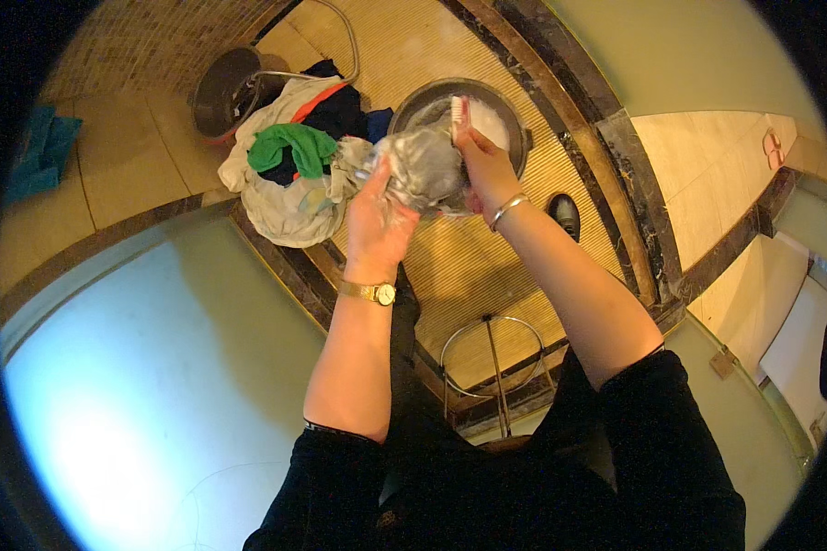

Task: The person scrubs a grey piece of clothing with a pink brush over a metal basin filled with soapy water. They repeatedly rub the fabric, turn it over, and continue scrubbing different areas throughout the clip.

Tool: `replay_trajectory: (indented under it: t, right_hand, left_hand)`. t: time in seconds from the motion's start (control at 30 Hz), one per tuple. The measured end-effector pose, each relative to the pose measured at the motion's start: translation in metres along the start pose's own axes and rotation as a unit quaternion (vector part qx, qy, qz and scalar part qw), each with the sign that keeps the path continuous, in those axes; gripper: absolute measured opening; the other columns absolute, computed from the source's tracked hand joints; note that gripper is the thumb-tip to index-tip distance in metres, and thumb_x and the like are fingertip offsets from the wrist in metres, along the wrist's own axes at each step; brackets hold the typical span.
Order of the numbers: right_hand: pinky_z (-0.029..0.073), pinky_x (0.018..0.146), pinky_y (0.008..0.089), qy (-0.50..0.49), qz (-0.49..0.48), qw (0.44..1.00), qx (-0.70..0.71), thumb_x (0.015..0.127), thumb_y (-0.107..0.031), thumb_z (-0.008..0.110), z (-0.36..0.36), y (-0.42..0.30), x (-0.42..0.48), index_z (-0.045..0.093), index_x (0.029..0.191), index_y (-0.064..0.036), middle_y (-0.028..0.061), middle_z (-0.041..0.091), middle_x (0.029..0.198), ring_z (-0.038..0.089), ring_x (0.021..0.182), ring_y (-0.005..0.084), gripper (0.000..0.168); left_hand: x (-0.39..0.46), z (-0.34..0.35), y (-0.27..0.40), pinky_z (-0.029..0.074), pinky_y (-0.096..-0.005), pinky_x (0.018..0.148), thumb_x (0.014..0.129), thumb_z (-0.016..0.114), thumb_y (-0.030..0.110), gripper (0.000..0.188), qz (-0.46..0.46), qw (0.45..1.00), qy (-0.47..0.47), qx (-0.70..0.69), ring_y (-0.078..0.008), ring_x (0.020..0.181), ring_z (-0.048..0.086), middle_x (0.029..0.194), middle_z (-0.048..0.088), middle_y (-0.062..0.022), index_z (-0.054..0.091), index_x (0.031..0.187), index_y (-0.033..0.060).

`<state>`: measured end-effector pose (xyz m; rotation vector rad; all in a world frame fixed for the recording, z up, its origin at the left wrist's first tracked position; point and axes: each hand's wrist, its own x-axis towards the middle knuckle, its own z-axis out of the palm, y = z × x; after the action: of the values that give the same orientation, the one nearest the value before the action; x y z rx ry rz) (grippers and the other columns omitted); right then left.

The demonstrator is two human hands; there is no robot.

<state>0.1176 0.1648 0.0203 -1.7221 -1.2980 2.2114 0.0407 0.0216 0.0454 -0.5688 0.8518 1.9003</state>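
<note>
A wet grey cloth (424, 165), soapy and bunched, is held over a round dark basin (522, 141). My left hand (379, 231) grips its near left side, thumb on top. In my right hand (491, 172) is a scrubbing brush (460, 117) with pale bristles and a pinkish-red body, bristles facing left. The lower fingers of this hand are at the cloth's right edge; whether they grip it is hidden. White suds (488, 122) show inside the basin beyond the brush.
Left of the basin lies a clothes pile with a white garment (289, 224) and green cloth (296, 148). Behind it a dark bucket (213, 96) leans sideways near a metal hose (353, 45). A metal-framed stand (489, 320) is below me. Raised dark stone edging (593, 117) borders the ribbed floor.
</note>
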Motion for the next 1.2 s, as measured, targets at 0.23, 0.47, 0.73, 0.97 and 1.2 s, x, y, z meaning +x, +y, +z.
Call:
replay_trajectory:
  t: [0.23, 0.47, 0.73, 0.97, 1.2]
  right_hand:
    - [0.039, 0.041, 0.0251, -0.222, -0.006, 0.92, 0.322, 0.087, -0.005, 0.051, -0.011, -0.02, -0.007, 0.051, 0.126, -0.018, -0.0004, 0.06, 0.079, 0.049, 0.052, 0.01, 0.041]
    - [0.03, 0.035, 0.0205, -0.221, -0.017, 0.965, 0.138, 0.087, -0.004, 0.052, -0.006, -0.018, -0.026, 0.046, 0.135, -0.016, -0.0034, 0.058, 0.075, 0.039, 0.042, 0.0057, 0.05]
    - [0.052, 0.063, 0.0452, -0.12, -0.334, 0.871, -0.34, 0.09, -0.037, 0.053, 0.007, 0.017, -0.061, 0.053, 0.13, -0.014, 0.0252, 0.064, 0.078, 0.063, 0.065, 0.0397, 0.046]
    - [0.05, 0.057, 0.0379, -0.08, -0.285, 0.836, -0.462, 0.093, -0.034, 0.054, -0.019, -0.006, -0.025, 0.056, 0.127, -0.018, 0.0213, 0.064, 0.077, 0.065, 0.061, 0.0311, 0.037]
    - [0.051, 0.055, 0.0381, -0.074, -0.371, 0.792, -0.479, 0.095, -0.038, 0.049, -0.009, 0.022, -0.05, 0.057, 0.126, -0.015, 0.0186, 0.063, 0.068, 0.063, 0.058, 0.0307, 0.039]
  left_hand:
    - [-0.01, 0.022, -0.001, 0.044, -0.0408, 0.099, 0.094, 0.05, 0.037, 0.043, -0.077, 0.99, -0.102, -0.062, -0.0258, 0.112, 0.058, 0.12, 0.061, -0.0146, 0.057, 0.117, 0.002]
    - [0.008, -0.015, -0.003, 0.052, -0.0369, 0.08, 0.081, 0.054, 0.004, 0.018, -0.044, 0.999, -0.005, -0.01, -0.0233, 0.089, 0.063, 0.099, 0.064, -0.0083, 0.058, 0.099, 0.0029]
    - [0.006, -0.006, 0.01, 0.051, -0.0377, 0.085, 0.096, 0.049, 0.022, 0.03, 0.092, 0.994, 0.059, 0.027, -0.0234, 0.097, 0.061, 0.11, 0.061, -0.0104, 0.053, 0.117, 0.001]
    - [-0.005, 0.011, 0.01, 0.047, -0.0408, 0.094, 0.1, 0.043, 0.031, 0.041, 0.055, 0.998, -0.001, 0.031, -0.025, 0.113, 0.055, 0.127, 0.054, -0.0112, 0.046, 0.13, 0.0036]
    - [0.004, -0.014, 0.011, 0.049, -0.0401, 0.093, 0.097, 0.046, 0.039, 0.046, 0.046, 0.996, -0.077, -0.003, -0.0269, 0.11, 0.058, 0.123, 0.058, -0.0113, 0.049, 0.127, 0.0036]
